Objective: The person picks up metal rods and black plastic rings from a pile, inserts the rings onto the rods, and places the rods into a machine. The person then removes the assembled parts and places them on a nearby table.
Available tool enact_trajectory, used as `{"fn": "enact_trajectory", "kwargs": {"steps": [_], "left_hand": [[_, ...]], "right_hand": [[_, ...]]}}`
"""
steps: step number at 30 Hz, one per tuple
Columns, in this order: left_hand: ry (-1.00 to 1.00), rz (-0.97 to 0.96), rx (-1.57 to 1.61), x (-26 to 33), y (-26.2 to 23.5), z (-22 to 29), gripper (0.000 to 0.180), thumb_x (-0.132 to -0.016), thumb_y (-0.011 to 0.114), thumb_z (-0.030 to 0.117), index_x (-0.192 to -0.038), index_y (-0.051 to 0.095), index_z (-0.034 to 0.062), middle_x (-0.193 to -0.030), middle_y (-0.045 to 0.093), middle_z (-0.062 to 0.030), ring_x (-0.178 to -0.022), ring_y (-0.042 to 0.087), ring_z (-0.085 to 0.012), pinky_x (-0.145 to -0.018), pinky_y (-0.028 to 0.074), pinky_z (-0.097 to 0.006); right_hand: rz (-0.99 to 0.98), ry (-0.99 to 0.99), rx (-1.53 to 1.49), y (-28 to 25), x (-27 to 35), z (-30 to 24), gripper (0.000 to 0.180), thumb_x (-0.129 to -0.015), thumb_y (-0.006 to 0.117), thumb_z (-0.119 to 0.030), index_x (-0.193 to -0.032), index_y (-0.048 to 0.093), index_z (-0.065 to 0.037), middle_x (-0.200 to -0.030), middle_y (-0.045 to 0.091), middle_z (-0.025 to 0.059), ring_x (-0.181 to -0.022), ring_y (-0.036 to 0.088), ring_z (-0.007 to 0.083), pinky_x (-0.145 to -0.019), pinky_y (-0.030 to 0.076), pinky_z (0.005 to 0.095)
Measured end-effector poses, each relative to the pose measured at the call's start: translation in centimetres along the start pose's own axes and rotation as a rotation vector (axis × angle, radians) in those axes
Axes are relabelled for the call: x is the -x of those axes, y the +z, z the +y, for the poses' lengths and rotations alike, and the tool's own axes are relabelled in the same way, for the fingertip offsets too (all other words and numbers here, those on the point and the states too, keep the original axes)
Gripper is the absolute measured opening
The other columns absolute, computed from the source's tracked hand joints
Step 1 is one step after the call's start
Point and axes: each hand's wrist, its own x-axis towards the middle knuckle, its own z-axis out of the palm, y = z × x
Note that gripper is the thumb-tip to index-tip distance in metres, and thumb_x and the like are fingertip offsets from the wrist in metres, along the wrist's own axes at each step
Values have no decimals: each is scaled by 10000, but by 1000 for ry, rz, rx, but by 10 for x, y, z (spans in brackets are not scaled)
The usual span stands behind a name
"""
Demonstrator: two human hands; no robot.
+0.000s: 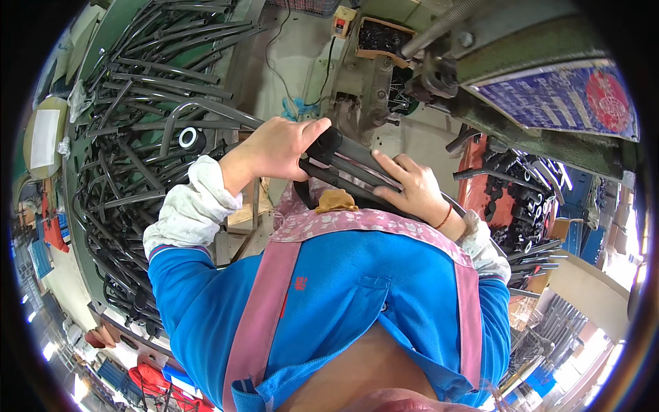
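A dark metal tube frame (360,152) with several tubes side by side lies across the front of my body, between my hands. My left hand (274,147) is closed round its left end, beside a black round fitting (328,140). A bent grey tube (218,108) reaches leftward from that hand; whether it belongs to the same frame I cannot tell. My right hand (420,192) grips the tubes near their right end, the index finger lying along them and the other fingers partly hidden. Behind the frame, a yellow-brown cloth (336,201) sits at my apron's top edge.
Many dark tubes (158,86) are heaped on a green table to my left. Ahead stands a green press machine (439,75) with a blue sign plate (559,99). A box of small black parts (382,40) sits behind it. At right, a red surface (471,175) carries black parts.
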Motion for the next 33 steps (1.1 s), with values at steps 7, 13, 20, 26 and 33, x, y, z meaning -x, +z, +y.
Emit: {"fn": "enact_trajectory", "kwargs": {"steps": [7,13,20,26,33], "left_hand": [[10,3,30,-27,1,11,769,-625,829,262,-1272,478,42,-924,674,-162,-792,664,-377,-647,524,-435],[100,44,11,-64,-20,22,831,-606,849,307,-1289,488,-1,-1004,681,-168,-855,679,-362,-692,548,-427],[162,-16,-67,-94,-23,26,812,-664,805,322,-1319,484,-33,-1013,670,-179,-856,673,-376,-714,553,-441],[189,-10,-44,-97,-21,24,830,-662,800,321,-1348,454,7,-993,666,-182,-850,670,-384,-697,547,-456],[211,1,-52,-114,-40,34,629,-673,767,353,-1166,534,41,-925,649,-206,-804,656,-421,-680,537,-483]], "right_hand": [[-45,-22,14,-19,11,18,673,-808,762,-385,-1430,544,-248,-761,542,129,-595,598,330,-565,514,425],[21,-2,87,-64,10,17,651,-809,752,-362,-1419,558,-243,-742,537,132,-580,593,329,-556,506,435],[-13,7,219,-89,16,26,667,-814,735,-414,-1434,536,-270,-767,557,161,-594,605,342,-570,513,446],[0,84,166,-88,23,19,675,-787,731,-354,-1428,541,-257,-775,570,160,-624,621,347,-594,530,440],[46,97,195,-100,19,22,689,-779,719,-355,-1434,527,-272,-799,583,158,-639,635,355,-609,551,446]]}}
